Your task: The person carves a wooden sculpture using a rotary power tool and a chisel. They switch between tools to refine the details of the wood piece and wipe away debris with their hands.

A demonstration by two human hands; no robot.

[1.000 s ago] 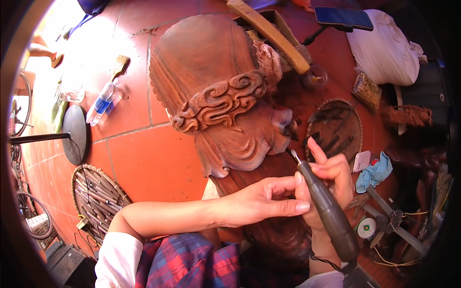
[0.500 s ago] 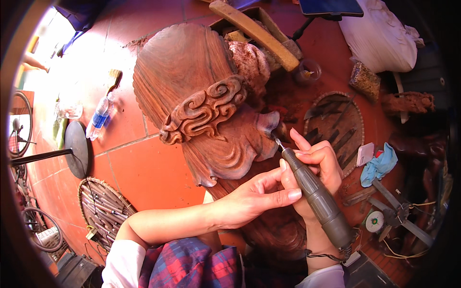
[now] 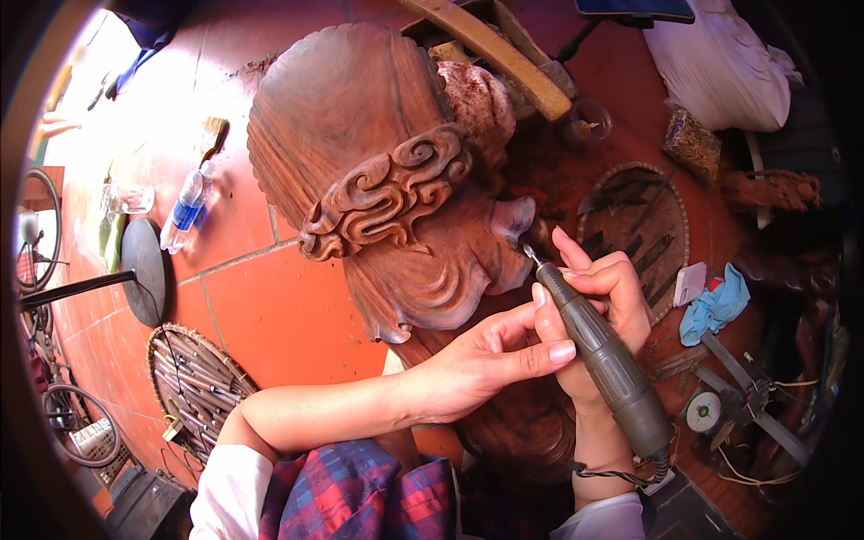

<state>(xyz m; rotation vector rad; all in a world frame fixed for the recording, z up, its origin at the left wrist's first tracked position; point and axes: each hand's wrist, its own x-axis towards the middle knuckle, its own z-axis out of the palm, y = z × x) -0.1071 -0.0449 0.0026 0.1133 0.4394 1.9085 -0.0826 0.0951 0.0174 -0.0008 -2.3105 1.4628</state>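
Note:
A dark grey rotary carving tool [image 3: 601, 353] slants across the middle, its thin metal bit at the lower right edge of a reddish-brown carved wooden piece [image 3: 360, 117]. Scrolls and wavy folds cover the carving's lower part. My right hand [image 3: 623, 301] is closed round the tool's far side, with one finger raised. From the left, my left hand [image 3: 504, 360] rests thumb and forefinger against the tool's near side, closed on it. A twisted cord leaves the tool's rear end near my right wrist.
At left lie a plastic bottle [image 3: 187, 209], a brush [image 3: 213, 135] and a basket of tool handles [image 3: 193, 378], near a round black stand base [image 3: 144, 270]. At right are a flat basket of dark tools [image 3: 661, 270], a blue cloth [image 3: 715, 306] and a white sack [image 3: 720, 72].
The view has shifted slightly, moving the carving's top upward. Both hands keep their hold on the rotary tool, and its bit stays by the same carved edge.

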